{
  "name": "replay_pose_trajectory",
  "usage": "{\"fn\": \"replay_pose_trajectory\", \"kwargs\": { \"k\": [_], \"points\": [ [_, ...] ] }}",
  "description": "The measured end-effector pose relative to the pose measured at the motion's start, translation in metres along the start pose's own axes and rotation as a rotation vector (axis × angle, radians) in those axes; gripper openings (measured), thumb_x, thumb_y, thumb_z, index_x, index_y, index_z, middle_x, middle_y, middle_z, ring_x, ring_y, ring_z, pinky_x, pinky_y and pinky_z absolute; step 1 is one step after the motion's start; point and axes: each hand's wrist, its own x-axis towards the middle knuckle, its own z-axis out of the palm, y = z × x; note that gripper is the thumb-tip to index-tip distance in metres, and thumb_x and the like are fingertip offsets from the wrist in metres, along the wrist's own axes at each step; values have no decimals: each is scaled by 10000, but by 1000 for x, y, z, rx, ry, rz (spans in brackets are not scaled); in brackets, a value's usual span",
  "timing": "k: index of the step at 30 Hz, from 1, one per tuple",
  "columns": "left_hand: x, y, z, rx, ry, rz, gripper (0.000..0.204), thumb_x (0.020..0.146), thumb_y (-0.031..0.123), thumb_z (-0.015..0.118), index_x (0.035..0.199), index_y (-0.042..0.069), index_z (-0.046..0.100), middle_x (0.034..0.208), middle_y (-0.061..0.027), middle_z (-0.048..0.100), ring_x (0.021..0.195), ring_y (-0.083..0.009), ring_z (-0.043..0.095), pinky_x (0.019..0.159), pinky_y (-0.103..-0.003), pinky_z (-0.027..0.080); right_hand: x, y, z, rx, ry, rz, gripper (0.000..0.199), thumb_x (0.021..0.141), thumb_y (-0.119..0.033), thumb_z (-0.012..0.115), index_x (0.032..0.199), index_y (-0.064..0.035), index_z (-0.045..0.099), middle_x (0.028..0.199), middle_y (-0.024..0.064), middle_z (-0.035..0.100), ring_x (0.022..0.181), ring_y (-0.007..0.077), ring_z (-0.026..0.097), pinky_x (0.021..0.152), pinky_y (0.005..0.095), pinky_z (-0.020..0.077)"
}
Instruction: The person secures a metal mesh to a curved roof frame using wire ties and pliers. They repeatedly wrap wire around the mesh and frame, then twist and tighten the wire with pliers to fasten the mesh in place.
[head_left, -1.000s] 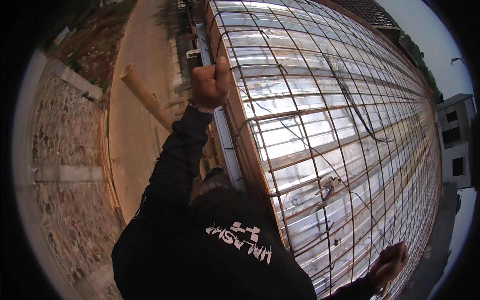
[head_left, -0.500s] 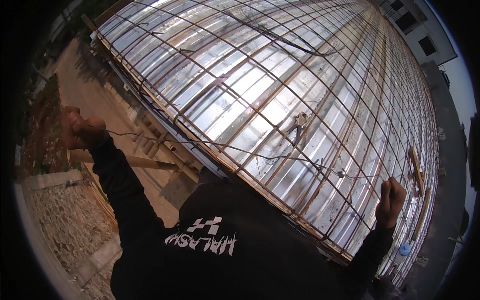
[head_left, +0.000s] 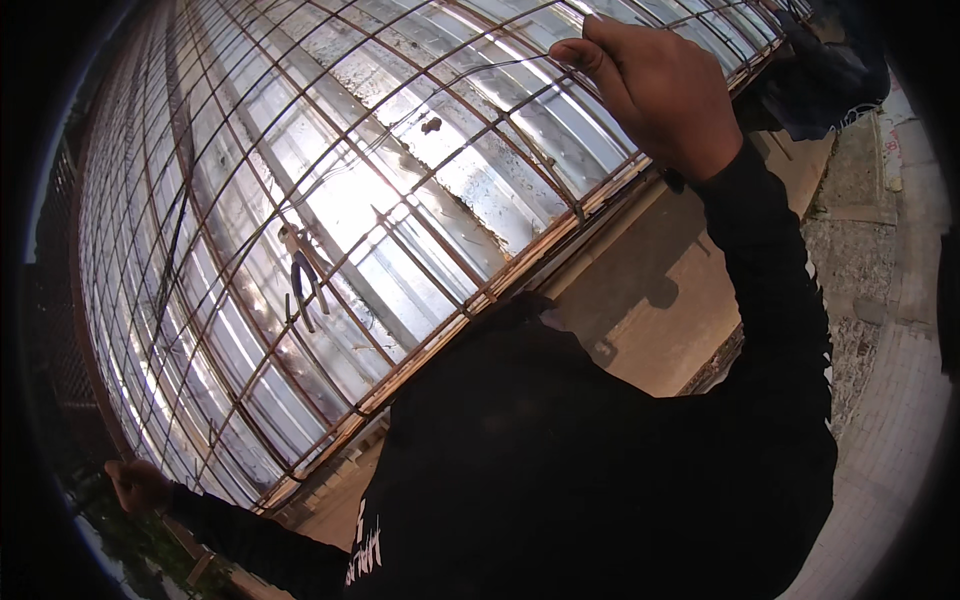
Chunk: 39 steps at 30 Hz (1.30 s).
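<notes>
A thin tie wire (head_left: 480, 68) runs from my right hand (head_left: 665, 95) across the rusty rebar grid (head_left: 400, 195). My right hand is closed on its end, raised above the grid at upper right. My left hand (head_left: 140, 487) is a closed fist at the lower left, beyond the deck's edge; the wire close to it is too thin to make out. Between the two hands, pliers (head_left: 304, 275) with dark handles rest on the grid, untouched. Ribbed shiny metal decking (head_left: 360, 270) lies beneath the bars.
A wooden edge board (head_left: 530, 258) borders the deck right by my body, with a drop to a dirt ground (head_left: 640, 330) beyond. Dark cloth (head_left: 825, 85), perhaps another person's clothing, shows at upper right. Pale paving (head_left: 890, 420) and a stone wall lie below at right.
My view has swung round sharply. My right hand now appears high and close, my left hand low and far. The pliers appear farther left in view, still lying on the grid.
</notes>
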Motion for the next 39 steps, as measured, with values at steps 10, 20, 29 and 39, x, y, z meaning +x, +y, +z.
{"fn": "replay_pose_trajectory", "kwargs": {
  "k": [10, 20, 29, 39],
  "points": [
    [91, 24, 195, 698, -137, 748, 277, 991, 327, 519, 855, 97, 591, 559, -75, 605, 504, -254, 657, 436, -395, 505, -114, 3, -33, 1427, 518, 417, 283, 966, -248, 648, 793, -24, 657, 658, 3, 596, 570, 98, 527, 496, 278, 434],
    [150, 39, 349, 597, -70, 730, 257, 962, 316, 548, 932, 78, 640, 703, -80, 650, 606, -276, 642, 558, -431, 500, -204, -60, -45, 945, -42, 638, 229, 975, -239, 646, 1005, -26, 724, 645, 93, 641, 548, 136, 564, 545, 364, 436],
    [262, 72, 334, 735, 135, 669, 177, 918, 180, 566, 1052, 73, 609, 892, -129, 626, 865, -326, 599, 804, -498, 456, -266, -169, 56, 922, -522, 907, 477, 1027, -392, 535, 719, -32, 586, 598, 169, 554, 583, 305, 608, 567, 409, 421],
    [262, 179, 280, -17, -48, 578, 389, 953, 420, 506, 867, 78, 669, 795, -118, 670, 712, -358, 619, 660, -465, 483, -291, -140, 81, 1637, 345, 1344, 523, 1040, -375, 555, 589, -130, 453, 548, -73, 293, 481, 50, 247, 462, 266, 225]
  ]
}}
